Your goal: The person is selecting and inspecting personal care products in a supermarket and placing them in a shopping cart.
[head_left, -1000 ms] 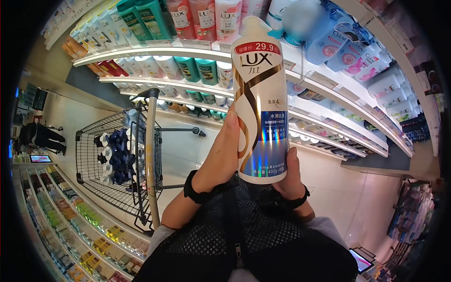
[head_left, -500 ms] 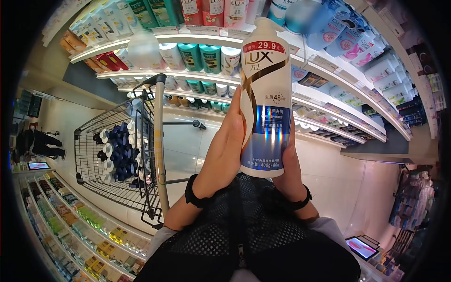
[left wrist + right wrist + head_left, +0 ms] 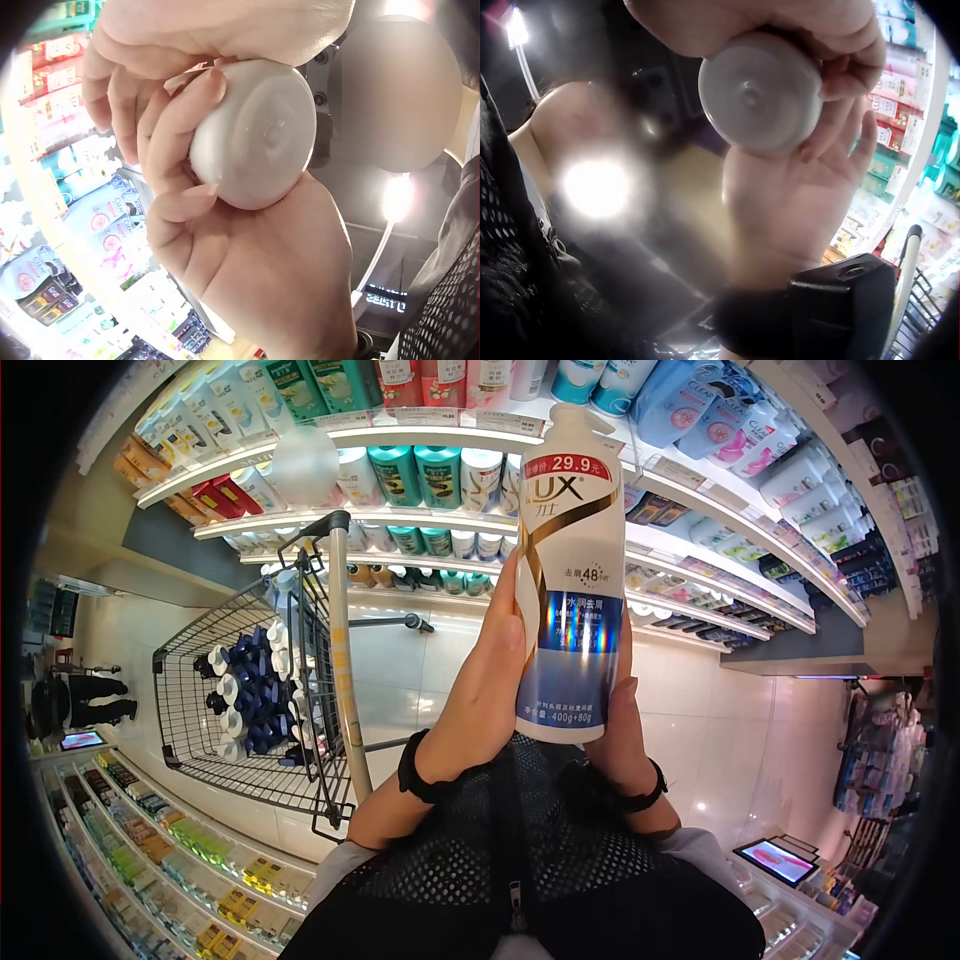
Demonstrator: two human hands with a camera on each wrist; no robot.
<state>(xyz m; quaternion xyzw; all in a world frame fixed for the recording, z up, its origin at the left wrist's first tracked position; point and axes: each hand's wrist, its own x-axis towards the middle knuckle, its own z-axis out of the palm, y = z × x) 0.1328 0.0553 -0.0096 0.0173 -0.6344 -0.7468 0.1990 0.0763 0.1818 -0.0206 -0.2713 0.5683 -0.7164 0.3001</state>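
Observation:
A white-and-blue LUX pump bottle (image 3: 568, 560) stands upright before the body in the head view, its label facing the camera. My left hand (image 3: 482, 685) grips its left side, and my right hand (image 3: 621, 735) holds the lower right side. From below, the left wrist view shows the round white base (image 3: 262, 135) between my left hand (image 3: 217, 31) above and my right hand (image 3: 262, 259) below, with fingers curled round the bottle. Both palms also flank the base (image 3: 757, 94) in the right wrist view. The bottle partly hides the fingers.
A wire shopping cart (image 3: 225, 760) holding several white and dark blue items stands at left. Shelves (image 3: 480, 432) of bottles curve across the front and right. Another rack (image 3: 140, 790) lies at lower left; a lit screen (image 3: 778, 862) is at lower right.
Over the last second, the bottle and both hands have shifted slightly right in the head view. The cart handle also appears further right. Both hands keep their hold on the bottle.

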